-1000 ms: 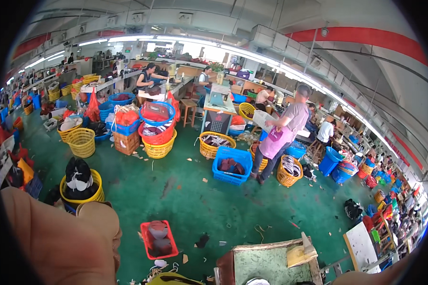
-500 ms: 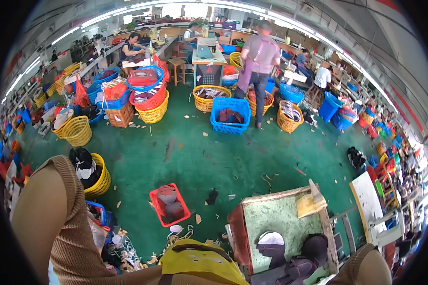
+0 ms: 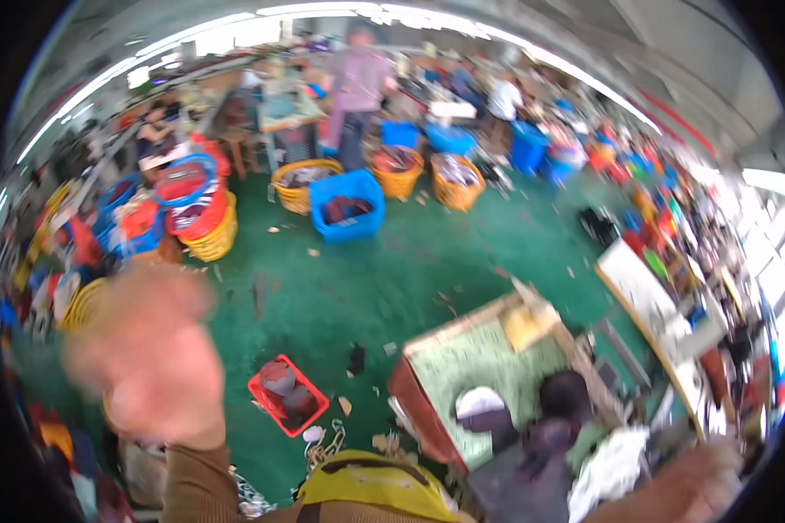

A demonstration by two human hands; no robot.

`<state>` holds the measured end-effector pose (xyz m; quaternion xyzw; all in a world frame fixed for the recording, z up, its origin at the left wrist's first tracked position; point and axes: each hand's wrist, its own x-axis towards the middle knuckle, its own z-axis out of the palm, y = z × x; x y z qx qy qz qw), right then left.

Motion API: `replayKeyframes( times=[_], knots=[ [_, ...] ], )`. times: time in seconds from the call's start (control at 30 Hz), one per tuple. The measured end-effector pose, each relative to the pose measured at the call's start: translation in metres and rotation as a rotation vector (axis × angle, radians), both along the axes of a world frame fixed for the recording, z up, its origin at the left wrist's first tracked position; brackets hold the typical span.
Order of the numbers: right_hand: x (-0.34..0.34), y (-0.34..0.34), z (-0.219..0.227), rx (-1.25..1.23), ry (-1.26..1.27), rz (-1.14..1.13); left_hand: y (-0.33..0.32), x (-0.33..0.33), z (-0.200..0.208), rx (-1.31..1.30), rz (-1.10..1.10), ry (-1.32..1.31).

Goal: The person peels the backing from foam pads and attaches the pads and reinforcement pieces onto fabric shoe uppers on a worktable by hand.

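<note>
My left hand [image 3: 153, 353] is raised close to the camera on the left, above the floor. Motion smears its fingers, so their pose is unclear. Low on the right, my right hand [image 3: 693, 479] is also blurred, close to a white crumpled piece [image 3: 610, 471] at the worktable [image 3: 436, 370]. I cannot tell whether it touches that piece. On the pale green tabletop lie dark shoe-upper-like pieces [image 3: 545, 453], one with a white part [image 3: 480, 403]. A yellow block-like thing [image 3: 530, 326] sits at the table's far corner. A yellow apron-like cloth [image 3: 371, 488] covers my front.
A red basket [image 3: 321, 403] with dark pieces stands on the green floor left of the table. Farther off are a blue basket [image 3: 349, 228], yellow baskets [image 3: 460, 196] and a walking person [image 3: 362, 83]. A white-topped bench [image 3: 641, 305] stands at right.
The view has swung to the right, so the room appears shifted left. Both hands have come into view, and a white crumpled piece now shows by the table's right side.
</note>
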<state>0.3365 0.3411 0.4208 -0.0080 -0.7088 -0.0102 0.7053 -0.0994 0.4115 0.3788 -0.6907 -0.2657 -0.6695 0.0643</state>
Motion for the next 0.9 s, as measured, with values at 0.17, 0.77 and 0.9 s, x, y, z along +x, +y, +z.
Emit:
replayKeyframes(
  times=[0.17,0.77,0.9],
  knots=[
    [-0.042,0.090,-0.241,-1.121,-1.073,-0.319,0.016,-0.044,-0.263,-1.248,-0.166,-0.185],
    [0.137,-0.250,-0.756,-2.425,-0.358,-0.793,0.084,0.285,-0.533,-1.240,-0.641,1.146],
    [0.197,-0.197,-0.819,-2.153,-0.344,-0.963,0.155,0.352,-0.511,-1.143,-0.224,0.818]
  ],
)
